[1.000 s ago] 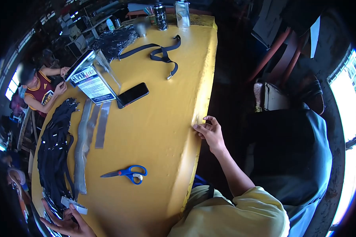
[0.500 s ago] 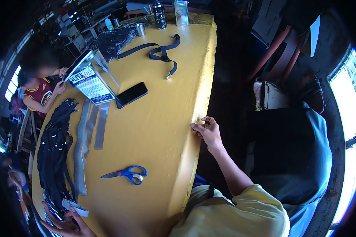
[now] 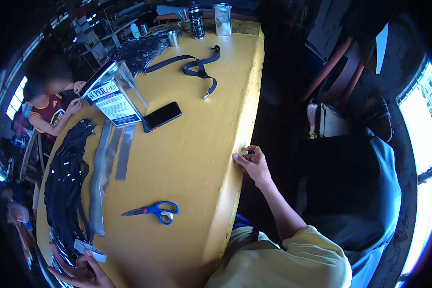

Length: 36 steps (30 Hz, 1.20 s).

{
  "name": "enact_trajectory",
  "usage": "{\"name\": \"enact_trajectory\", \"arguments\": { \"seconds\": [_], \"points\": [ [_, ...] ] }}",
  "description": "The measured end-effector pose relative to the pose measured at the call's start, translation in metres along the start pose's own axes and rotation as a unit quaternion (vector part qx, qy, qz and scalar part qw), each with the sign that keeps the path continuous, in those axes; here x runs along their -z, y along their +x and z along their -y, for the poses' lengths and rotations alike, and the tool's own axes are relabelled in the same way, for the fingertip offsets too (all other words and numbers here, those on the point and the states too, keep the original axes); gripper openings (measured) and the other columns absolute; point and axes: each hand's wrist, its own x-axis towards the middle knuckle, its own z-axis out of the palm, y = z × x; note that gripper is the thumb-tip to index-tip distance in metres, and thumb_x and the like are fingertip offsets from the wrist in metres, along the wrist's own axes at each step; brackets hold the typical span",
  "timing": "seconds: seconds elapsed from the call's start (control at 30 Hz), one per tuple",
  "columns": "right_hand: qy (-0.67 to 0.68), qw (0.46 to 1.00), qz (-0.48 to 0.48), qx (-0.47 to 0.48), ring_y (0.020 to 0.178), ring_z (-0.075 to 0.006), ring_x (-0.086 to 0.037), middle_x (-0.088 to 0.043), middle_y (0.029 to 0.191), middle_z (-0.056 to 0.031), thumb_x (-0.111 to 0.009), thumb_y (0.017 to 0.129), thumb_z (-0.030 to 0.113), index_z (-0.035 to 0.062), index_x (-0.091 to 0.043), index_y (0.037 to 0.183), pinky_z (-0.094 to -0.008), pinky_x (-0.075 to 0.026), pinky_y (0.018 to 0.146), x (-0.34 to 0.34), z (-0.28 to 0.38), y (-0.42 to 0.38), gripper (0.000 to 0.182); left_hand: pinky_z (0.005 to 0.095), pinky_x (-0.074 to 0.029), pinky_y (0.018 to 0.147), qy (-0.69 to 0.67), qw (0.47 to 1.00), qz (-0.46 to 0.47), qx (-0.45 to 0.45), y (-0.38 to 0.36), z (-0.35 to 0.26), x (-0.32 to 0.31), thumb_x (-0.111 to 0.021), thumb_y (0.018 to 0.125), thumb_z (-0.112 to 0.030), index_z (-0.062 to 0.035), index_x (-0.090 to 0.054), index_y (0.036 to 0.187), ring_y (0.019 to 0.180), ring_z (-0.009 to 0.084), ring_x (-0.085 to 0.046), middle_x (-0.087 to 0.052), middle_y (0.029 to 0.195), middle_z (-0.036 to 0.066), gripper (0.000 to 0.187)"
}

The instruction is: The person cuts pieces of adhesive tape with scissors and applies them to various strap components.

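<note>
My left hand (image 3: 81, 271) is at the lower left edge of the table, with some fingers spread and the others at a white tape roll (image 3: 90, 250), which it holds. Bundled black straps (image 3: 65, 177) lie just beyond it. My right hand (image 3: 255, 165) is at the table's right edge, thumb and fingertips pressed together; whatever they pinch is too small to make out. Between the hands, blue-handled scissors (image 3: 153, 210) lie on the yellow table (image 3: 192, 168). Clear strips (image 3: 101, 182) lie beside the straps.
A black phone (image 3: 162, 116) lies by a propped sign (image 3: 115, 105). Farther back are a black strap with clips (image 3: 197, 65), a metal cup (image 3: 173, 38), a dark bottle (image 3: 196, 21) and a clear container (image 3: 222, 19). Another person (image 3: 48, 113) is at the far left side.
My right hand has shifted slightly down along the table edge, its fingers drawn closer together. The far objects sit a little lower in view. My left hand stays by the tape roll.
</note>
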Motion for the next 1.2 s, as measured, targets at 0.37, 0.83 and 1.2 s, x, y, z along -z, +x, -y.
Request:
{"name": "enact_trajectory", "arguments": {
  "seconds": [0.37,0.83,1.2],
  "points": [
    [0.122,0.938,-0.047,0.322,0.068,-0.0032,-0.049,-0.055,0.078,0.0034,-0.068,0.092,0.007,0.0036,-0.054,0.107,-0.0188,-0.040,0.063,-0.016,0.120,-0.042,0.021,0.0174,-0.050,0.061,-0.065,0.998,-0.025,-0.003,-0.011,-0.016,0.002,-0.065,0.086,0.008,-0.0141,0.001,0.156,0.070,0.0119,-0.059,-0.035,0.150,0.030,0.099],
    [-0.066,0.649,0.567,0.504,0.098,-0.0253,-0.068,-0.070,0.105,-0.0104,-0.079,0.079,0.010,0.0035,-0.062,0.120,-0.0373,-0.055,0.085,-0.205,0.192,-0.166,0.045,0.0291,-0.062,0.073,-0.122,0.979,0.128,-0.101,-0.010,-0.038,0.018,-0.071,0.077,0.014,-0.0208,0.020,0.153,0.136,0.0452,-0.039,-0.021,0.147,0.042,0.123],
    [-0.093,0.605,0.558,0.560,0.084,-0.0286,-0.068,-0.069,0.096,-0.0088,-0.074,0.080,0.006,0.0065,-0.062,0.121,-0.0399,-0.056,0.074,-0.223,0.191,-0.173,0.043,0.0277,-0.060,0.070,-0.112,0.979,0.147,-0.088,-0.015,-0.038,0.020,-0.071,0.079,0.013,-0.0284,0.018,0.153,0.131,0.0409,-0.047,-0.022,0.149,0.038,0.123]
  ]
}}
